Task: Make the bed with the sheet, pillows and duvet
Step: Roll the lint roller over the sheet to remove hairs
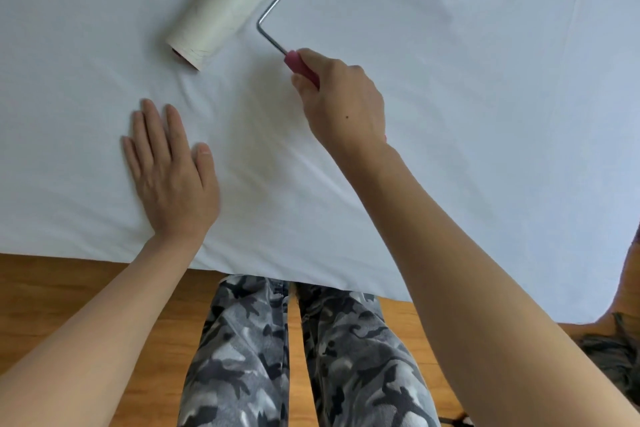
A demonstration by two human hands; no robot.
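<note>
A white sheet (467,87) covers the bed and fills most of the view, with faint creases near the front edge. A large white lint roller (227,2) lies on the sheet at the upper left, its bent metal rod leading to a pink handle. My right hand (341,99) grips that pink handle. My left hand (171,172) rests flat on the sheet near the bed's front edge, fingers straight and together. No pillows or duvet are in view.
The bed's front edge (104,253) runs across the lower half, with wooden floor (69,295) below it. My legs in grey camouflage trousers (301,357) stand against the edge. A dark object (613,354) lies on the floor at the lower right.
</note>
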